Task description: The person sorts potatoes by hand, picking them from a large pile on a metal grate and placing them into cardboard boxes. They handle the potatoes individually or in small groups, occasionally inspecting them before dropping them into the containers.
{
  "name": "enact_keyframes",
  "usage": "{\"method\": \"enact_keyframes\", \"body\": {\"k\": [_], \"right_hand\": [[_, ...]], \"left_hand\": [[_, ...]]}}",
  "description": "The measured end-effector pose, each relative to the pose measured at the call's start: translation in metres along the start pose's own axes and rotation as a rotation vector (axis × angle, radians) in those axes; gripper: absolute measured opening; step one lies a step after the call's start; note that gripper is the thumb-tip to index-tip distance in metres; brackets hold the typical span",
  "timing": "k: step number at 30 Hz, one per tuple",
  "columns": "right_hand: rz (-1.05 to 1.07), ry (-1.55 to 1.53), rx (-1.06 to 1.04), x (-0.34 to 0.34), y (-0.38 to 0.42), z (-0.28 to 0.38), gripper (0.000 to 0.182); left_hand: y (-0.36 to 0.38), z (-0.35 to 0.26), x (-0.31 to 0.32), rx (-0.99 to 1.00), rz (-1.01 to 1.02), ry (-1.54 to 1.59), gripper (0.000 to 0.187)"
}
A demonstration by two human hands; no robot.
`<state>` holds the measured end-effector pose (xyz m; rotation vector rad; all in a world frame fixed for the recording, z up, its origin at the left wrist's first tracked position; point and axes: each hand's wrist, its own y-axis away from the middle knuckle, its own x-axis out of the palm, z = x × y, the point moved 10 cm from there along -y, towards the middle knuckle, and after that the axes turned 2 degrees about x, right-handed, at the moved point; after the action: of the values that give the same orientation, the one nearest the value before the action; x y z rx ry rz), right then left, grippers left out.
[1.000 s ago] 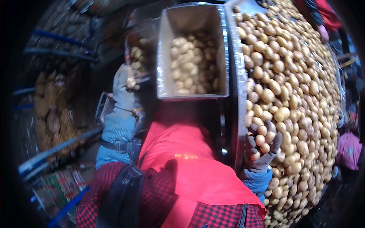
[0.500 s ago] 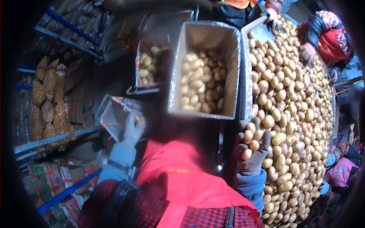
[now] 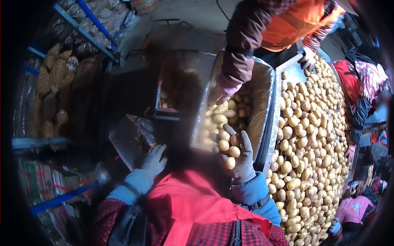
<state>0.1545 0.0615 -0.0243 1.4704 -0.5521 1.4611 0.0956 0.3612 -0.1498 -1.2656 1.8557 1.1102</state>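
Potatoes [image 3: 303, 143] cover the tabletop [image 3: 293, 74] at the right of the frame, too many for us to count, and more lie in one lined box [image 3: 263, 92] at upper centre. Our right hand [image 3: 243, 165] is curled around at least five potatoes at the box's near side; our left hand [image 3: 154, 160] is open beside one clear container [image 3: 123, 137], its contents too blurred to tell. One smaller crate [image 3: 166, 113], left of the box, holds a few potatoes. Another person's hand [image 3: 225, 87] reaches into the box.
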Motion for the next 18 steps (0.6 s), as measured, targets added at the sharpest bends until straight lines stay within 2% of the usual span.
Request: {"method": "enact_keyframes", "body": {"k": [5, 8, 10, 11, 12, 13, 15, 18], "right_hand": [[0.01, 0.114, 0.026, 0.014, -0.024, 0.002, 0.073], [-0.005, 0.156, 0.017, 0.028, -0.046, 0.001, 0.074], [-0.064, 0.224, 0.005, 0.038, -0.062, -0.008, 0.073], [0.069, 0.161, 0.022, 0.043, -0.075, -0.018, 0.065], [0.023, 0.067, 0.022, 0.039, -0.084, -0.029, 0.062], [-0.021, -0.025, 0.025, 0.037, -0.094, -0.041, 0.058], [-0.02, -0.041, 0.036, 0.038, -0.117, -0.054, 0.053], [-0.035, 0.0, -0.002, 0.035, -0.153, -0.061, 0.048]], "left_hand": [[0.011, 0.008, -0.014, -0.002, -0.118, -0.026, 0.064], [0.027, 0.025, -0.011, -0.176, -0.081, -0.104, 0.068], [0.025, 0.022, -0.009, -0.155, -0.037, -0.257, 0.068], [0.025, 0.022, -0.01, -0.153, -0.012, -0.333, 0.069], [0.024, 0.013, -0.019, -0.115, -0.047, -0.236, 0.068], [0.025, 0.005, -0.026, -0.081, -0.084, -0.287, 0.067], [0.031, -0.004, -0.036, -0.014, -0.158, -0.392, 0.067], [0.038, 0.014, -0.023, 0.032, -0.243, -0.393, 0.065]]}}
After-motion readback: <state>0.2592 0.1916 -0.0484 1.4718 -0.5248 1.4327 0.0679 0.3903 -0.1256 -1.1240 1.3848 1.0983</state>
